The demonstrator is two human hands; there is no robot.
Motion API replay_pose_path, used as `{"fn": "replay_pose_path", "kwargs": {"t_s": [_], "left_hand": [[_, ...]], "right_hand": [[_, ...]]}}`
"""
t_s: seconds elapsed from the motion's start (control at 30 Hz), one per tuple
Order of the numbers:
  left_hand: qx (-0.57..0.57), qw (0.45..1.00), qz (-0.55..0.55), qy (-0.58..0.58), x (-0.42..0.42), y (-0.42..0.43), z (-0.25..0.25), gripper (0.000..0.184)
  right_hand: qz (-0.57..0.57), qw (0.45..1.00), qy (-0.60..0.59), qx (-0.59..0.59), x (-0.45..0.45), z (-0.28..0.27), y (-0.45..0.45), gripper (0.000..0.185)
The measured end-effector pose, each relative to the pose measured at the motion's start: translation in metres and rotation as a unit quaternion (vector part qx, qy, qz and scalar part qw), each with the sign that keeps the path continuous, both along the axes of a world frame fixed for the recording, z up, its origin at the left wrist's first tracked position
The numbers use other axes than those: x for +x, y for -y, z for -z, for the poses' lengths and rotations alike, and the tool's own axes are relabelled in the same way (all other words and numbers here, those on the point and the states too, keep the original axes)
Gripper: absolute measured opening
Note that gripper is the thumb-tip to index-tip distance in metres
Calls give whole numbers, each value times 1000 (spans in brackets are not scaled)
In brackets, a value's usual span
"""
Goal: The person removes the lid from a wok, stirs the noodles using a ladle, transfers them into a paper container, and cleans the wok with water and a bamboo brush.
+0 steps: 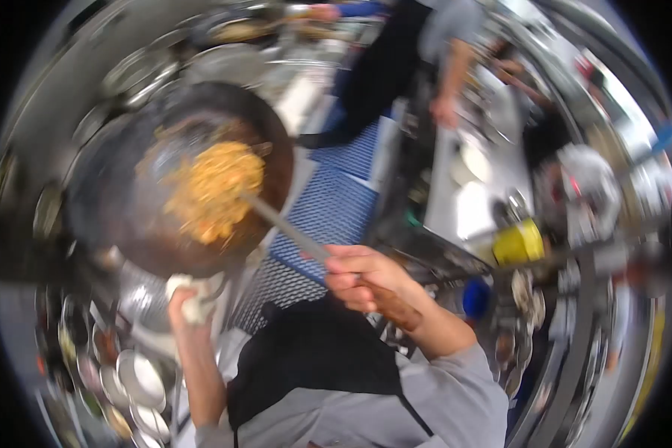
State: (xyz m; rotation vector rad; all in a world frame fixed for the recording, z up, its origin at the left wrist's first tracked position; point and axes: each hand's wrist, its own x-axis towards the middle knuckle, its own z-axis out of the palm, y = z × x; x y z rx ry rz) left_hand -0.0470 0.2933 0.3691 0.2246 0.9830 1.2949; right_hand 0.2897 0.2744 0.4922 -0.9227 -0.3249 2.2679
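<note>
Black apron [313, 351] over a grey shirt [440, 399]: the wearer's own front, nearest the lens. Next in size, a dark wok [101, 194], forward and to the left. Blue mats [336, 201] cover floor beyond it; a steel counter [444, 205] runs along the right, with a yellow container [517, 243] at its near end. A co-worker's forearm [453, 75] reaches down beside that counter, well apart from the wearer's hands.

Orange-yellow food [228, 183], noodle-like strands by appearance, lies massed inside the wok, towards its right side. A long-handled utensil [295, 235] runs into the mass; its head is hidden, type not determined.

Right hand [366, 272]: fingers wrapped round the utensil's handle, brown grip end projecting behind the fist. Left hand [183, 306]: fingers closed on a pale cloth [194, 302] at the wok's near edge. Whether a wok handle sits under the cloth: cannot tell, blurred.

Step in hand, judged: food being turned or gathered in the wok. Another stroke would call for the utensil's head kept low under the strands, a firm right grip, and the left bracing the wok through the cloth, bare skin off the metal.
</note>
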Motion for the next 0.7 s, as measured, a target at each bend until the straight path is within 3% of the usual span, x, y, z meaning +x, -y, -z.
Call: {"fn": "replay_pose_path", "kwargs": {"t_s": [0.07,0.1,0.13,0.3,0.33,0.37,0.67,0.7], "left_hand": [[24,998,67,0,25,2,8,25],[6,998,57,-5,33,3,-1,23],[-3,999,39,33,5,-3,22,27],[18,983,162,81,25,-10,-10,24],[26,979,187,79,45,-14,-18,24],[26,975,202,85,57,-16,-16,27],[-30,948,305,89,159,-28,9,21],[-20,943,317,94,165,-30,6,14]], "right_hand": [[30,997,-73,22,38,7,20,23],[53,996,-68,24,39,3,30,23],[68,996,-54,24,9,-3,36,24],[140,990,-19,20,-3,-27,66,25],[152,987,-38,17,19,-25,72,25],[177,982,-63,7,29,-27,80,40],[294,956,14,-1,81,-36,111,34],[309,951,14,-2,80,-38,115,35]]}}
